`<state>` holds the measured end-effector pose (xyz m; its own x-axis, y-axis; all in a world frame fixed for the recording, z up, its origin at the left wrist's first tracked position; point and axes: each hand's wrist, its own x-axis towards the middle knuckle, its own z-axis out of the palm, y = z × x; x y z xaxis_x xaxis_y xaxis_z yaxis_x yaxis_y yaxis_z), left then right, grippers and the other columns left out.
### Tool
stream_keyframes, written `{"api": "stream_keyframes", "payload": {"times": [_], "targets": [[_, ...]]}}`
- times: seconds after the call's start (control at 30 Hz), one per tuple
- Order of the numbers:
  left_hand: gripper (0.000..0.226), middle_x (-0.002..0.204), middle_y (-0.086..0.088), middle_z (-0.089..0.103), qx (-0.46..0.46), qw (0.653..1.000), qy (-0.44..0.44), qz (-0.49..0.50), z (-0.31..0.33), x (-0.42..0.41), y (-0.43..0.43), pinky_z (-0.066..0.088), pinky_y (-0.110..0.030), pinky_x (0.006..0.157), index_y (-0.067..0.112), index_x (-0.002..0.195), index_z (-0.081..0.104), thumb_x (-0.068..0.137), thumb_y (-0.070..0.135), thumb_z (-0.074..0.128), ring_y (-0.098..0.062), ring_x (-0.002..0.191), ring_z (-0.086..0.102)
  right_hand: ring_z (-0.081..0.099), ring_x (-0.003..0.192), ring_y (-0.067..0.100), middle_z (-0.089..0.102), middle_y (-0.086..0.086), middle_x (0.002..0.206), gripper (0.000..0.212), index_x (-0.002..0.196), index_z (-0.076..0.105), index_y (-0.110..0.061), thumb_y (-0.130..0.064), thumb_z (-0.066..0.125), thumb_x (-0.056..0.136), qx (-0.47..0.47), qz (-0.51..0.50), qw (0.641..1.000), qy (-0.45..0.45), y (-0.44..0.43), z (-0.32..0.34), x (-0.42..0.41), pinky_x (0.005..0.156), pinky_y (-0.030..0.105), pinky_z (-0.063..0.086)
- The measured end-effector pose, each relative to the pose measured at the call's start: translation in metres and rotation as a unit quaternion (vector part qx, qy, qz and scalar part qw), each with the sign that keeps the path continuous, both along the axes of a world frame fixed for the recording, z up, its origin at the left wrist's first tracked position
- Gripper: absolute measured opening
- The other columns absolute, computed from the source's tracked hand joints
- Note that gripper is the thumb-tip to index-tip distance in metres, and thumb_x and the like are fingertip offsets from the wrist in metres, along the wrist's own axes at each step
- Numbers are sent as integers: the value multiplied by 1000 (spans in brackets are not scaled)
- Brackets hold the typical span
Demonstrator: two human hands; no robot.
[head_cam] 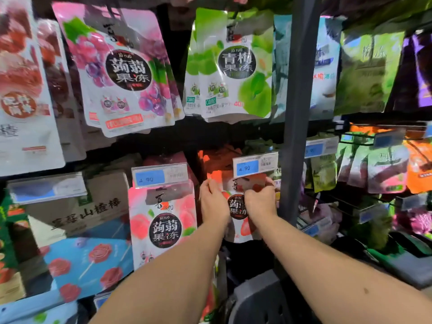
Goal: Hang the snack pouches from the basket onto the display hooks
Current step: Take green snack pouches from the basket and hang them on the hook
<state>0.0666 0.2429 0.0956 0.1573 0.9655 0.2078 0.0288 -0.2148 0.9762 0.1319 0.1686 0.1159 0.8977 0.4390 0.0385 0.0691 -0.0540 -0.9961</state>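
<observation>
A strawberry snack pouch (237, 208) with a black round label hangs low in the middle of the display, just under a blue 4.90 price tag (254, 165). My left hand (214, 202) grips its upper left edge. My right hand (260, 202) grips its upper right part, fingers curled near the top. The hook under the tag is hidden by the tag and my fingers. A peach pouch (162, 220) hangs on the hook to the left. The grey basket (259, 300) shows at the bottom, between my forearms.
Grape pouches (121, 73) and green plum pouches (231, 66) hang on the row above. A dark upright post (297, 113) stands just right of my right hand. More pouches hang to the right (383, 169). Cartons (88, 206) sit at lower left.
</observation>
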Motion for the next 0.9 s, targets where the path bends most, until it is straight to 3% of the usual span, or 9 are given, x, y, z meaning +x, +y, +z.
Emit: {"api": "stream_keyframes", "payload": {"times": [0.07,0.17,0.23,0.3,0.4,0.53,0.63,0.77,0.9], "targets": [[53,128,-12,60,-1,1000,12,9,-1,11,12,40,-47,107,8,130,54,103,45,27,-33,122,53,62,104,28,69,7,113,64,134,56,-12,-17,59,70,18,-6,1000,19,9,-3,6,94,35,51],[52,141,-10,52,6,999,43,13,2,20,22,32,-33,108,12,140,49,105,41,23,-29,130,45,60,91,30,70,15,109,30,111,66,1,-8,65,83,0,-1,999,52,18,-6,16,78,30,45],[79,146,-11,50,-31,999,22,31,7,21,25,32,-38,113,15,143,48,92,62,12,-31,132,46,59,93,26,68,6,106,17,104,65,-13,-11,70,88,18,16,999,38,24,-7,19,83,29,44],[89,149,-15,49,-128,990,-7,59,11,22,26,34,-51,115,13,147,47,91,71,9,-38,133,47,64,103,25,69,0,112,27,113,65,-20,-19,74,88,38,31,999,16,32,-8,24,93,32,48],[84,145,-23,51,-186,981,17,59,20,21,25,35,-49,111,1,144,47,102,65,13,-41,131,50,63,109,26,65,-2,112,36,129,61,-20,-15,66,93,8,55,998,-29,37,-5,31,94,30,47],[90,137,-26,57,-215,974,41,62,26,21,34,38,-49,111,-4,138,52,101,66,9,-40,124,55,63,101,34,63,17,119,22,125,59,-12,-20,50,106,-123,118,983,-62,35,7,39,87,28,43],[89,134,-24,59,-214,975,20,54,25,21,37,41,-49,109,-1,137,54,100,68,10,-39,119,58,53,128,37,54,22,143,37,139,55,-7,-26,42,110,-203,154,960,-119,39,9,44,104,35,38],[92,129,-20,63,-215,975,-23,47,18,22,36,43,-52,107,5,135,58,94,75,14,-39,116,60,52,128,36,55,23,141,40,138,55,-4,-28,37,111,-234,166,946,-149,42,9,47,101,34,38],[84,136,-18,59,-237,969,-61,39,24,19,28,39,-51,111,5,139,54,98,71,22,-38,124,55,54,126,38,57,23,139,37,137,55,-2,-23,39,110,-202,151,961,-111,45,4,51,103,38,40]]}}
